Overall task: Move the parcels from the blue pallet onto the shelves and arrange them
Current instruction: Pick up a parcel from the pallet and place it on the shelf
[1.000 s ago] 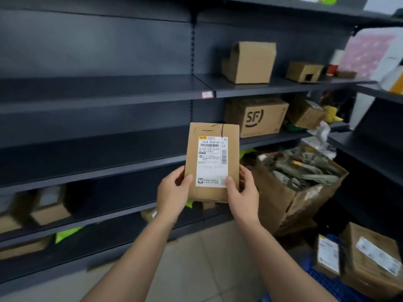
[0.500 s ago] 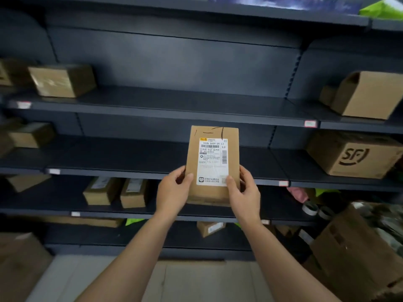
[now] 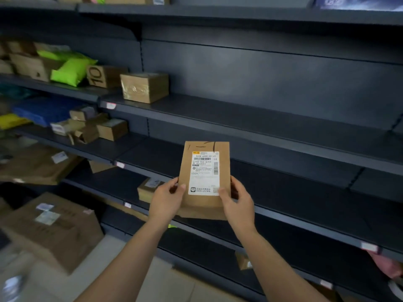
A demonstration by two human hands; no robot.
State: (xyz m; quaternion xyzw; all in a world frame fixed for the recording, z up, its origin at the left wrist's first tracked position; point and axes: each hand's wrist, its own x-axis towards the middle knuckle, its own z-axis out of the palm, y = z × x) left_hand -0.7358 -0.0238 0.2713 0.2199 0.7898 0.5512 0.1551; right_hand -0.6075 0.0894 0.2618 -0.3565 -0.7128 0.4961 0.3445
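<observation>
I hold a flat brown cardboard parcel (image 3: 205, 171) upright in front of the dark shelves (image 3: 283, 153), its white shipping label facing me. My left hand (image 3: 166, 198) grips its lower left edge, thumb on the front. My right hand (image 3: 238, 201) grips the lower right edge, thumb on the label's corner. The parcel hangs in the air level with the third shelf board, touching no shelf. The blue pallet is out of view.
Brown boxes (image 3: 145, 87) and green bags (image 3: 70, 70) fill the shelves at left. A small box (image 3: 148, 188) lies on the lower shelf behind my left hand. A large carton (image 3: 56, 229) stands on the floor at lower left. The shelf boards to the right are bare.
My view has swung left along the shelves; the SF box and the open carton at right have left the frame. Both hands keep the same hold on the parcel.
</observation>
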